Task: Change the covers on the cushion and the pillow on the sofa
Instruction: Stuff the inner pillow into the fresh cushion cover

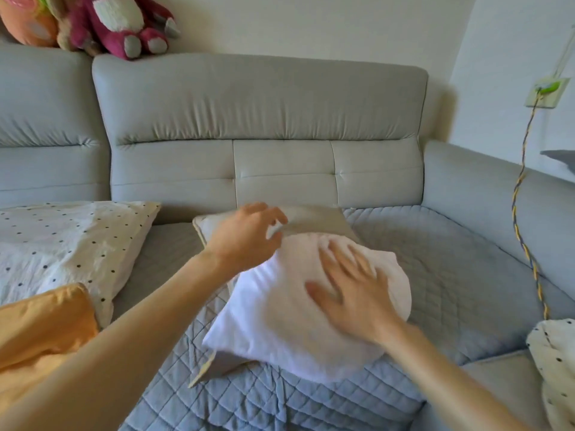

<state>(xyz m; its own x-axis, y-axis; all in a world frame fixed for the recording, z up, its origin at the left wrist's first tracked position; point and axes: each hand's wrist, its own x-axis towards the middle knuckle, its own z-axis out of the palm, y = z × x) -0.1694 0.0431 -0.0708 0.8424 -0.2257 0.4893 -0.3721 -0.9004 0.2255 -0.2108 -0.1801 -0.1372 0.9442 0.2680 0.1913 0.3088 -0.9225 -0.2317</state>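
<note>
Sofa: pale grey upholstered corner sofa with padded backrests, seat spread with a grey-blue quilted diamond-stitched throw.
Cushion insert: bare white, plump fabric cushion insert, lying in the middle of the seat on the quilted throw, far end partly inside the beige cover.
Beige cover: flat beige fabric cushion cover with piped edge, beneath and behind the insert, one corner showing towards the backrest, another edge poking out under the insert's near left corner.
Left hand: left hand raised above the far left of the insert at the mouth of the beige cover, fingers curled and spread, not closed on anything clearly; contact with the cover cannot be told because of blur.
Right hand: right hand laid palm-down on top of the white insert, fingers spread flat and open, pressing the surface, gripping nothing; motion-blurred.
Dotted pillow: white and cream pillow with small dark dots, on the seat to the left, well apart from the insert.
Orange fabric: plain orange cloth, bunched at the near left, overlapping the dotted pillow's near corner.
Second dotted piece: cream dotted fabric at the right edge, on the sofa's near right part.
Soft toys: magenta plush bear and orange plush toy atop the left backrest.
Cord: yellow-and-blue braided cable hanging from a wall socket down the right arm of the sofa.
</note>
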